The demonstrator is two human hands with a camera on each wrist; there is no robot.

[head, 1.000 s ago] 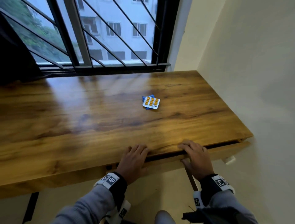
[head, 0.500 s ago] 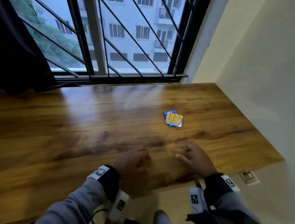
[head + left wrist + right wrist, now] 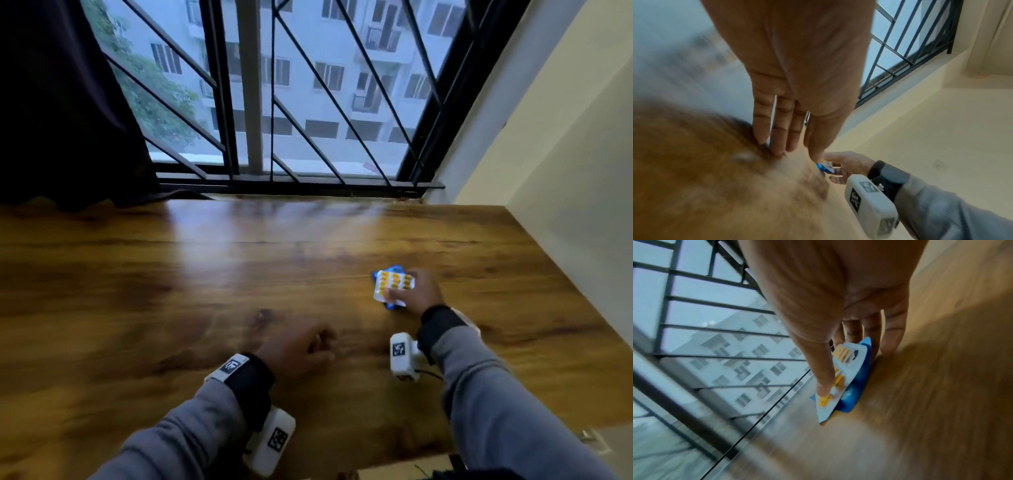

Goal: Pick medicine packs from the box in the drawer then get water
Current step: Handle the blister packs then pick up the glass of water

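Note:
Two medicine packs point(image 3: 394, 286) lie stacked on the wooden table point(image 3: 171, 291), right of centre: a white blister with orange pills on top of a blue one. My right hand point(image 3: 416, 291) pinches them, thumb on the white blister point(image 3: 846, 378) and fingers point(image 3: 892, 340) behind the blue pack's far edge. The stack tilts up off the wood in the right wrist view. My left hand point(image 3: 298, 349) rests on the table nearer the front edge, holding nothing, its fingers point(image 3: 777, 129) touching the wood. The left wrist view also catches the packs point(image 3: 825, 167) in the right hand point(image 3: 849, 164). The drawer is out of view.
A barred window point(image 3: 291, 102) runs along the table's far edge, with a dark curtain point(image 3: 61, 102) at the left. A cream wall point(image 3: 565, 171) closes the right side. A wall socket point(image 3: 591, 438) sits below the table's front right corner.
Both hands left the drawer front at the table's edge. The right hand reached forward and took hold of the packs; the left came up onto the tabletop. The view tilted up.

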